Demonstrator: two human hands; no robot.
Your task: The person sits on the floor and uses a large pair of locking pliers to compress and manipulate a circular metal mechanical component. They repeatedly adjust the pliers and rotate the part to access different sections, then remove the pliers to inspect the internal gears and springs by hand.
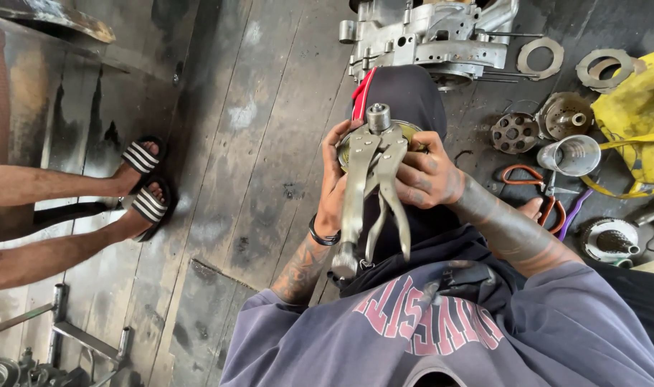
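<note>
Seen from the head camera, which looks straight down, the person sits on a dark, worn plank floor (269, 107) with a round metal disc-shaped part with a short central shaft (378, 118) resting on a knee in dark trousers. A pair of bare-steel locking pliers (373, 188) has its jaws over that part and its long handles hang down toward the chest. The left hand (333, 190) is curled along the left side of the pliers and the disc, fingers bent and touching the metal; the right hand (426, 173) is cupped on the disc's right rim, fingers closed against it. Most of the disc is hidden behind both hands and the plier head, so its face cannot be made out. A black band (323, 234) circles the left wrist. The grey-blue sweatshirt (542, 337) carries a red printed patch of lettering across the chest, creased and partly folded under. At upper right a crumpled yellow bag (639, 115) is cut off by the frame edge. Beside it lie flat metal ring gaskets (541, 57), a perforated round plate (514, 132), a shiny metal cup (569, 155) and orange-handled pliers (528, 179), partly behind the right forearm. A pale cast-metal engine casing (431, 36) is cropped at the top. At left, another person's bare legs end in black striped slide sandals (146, 183).
</note>
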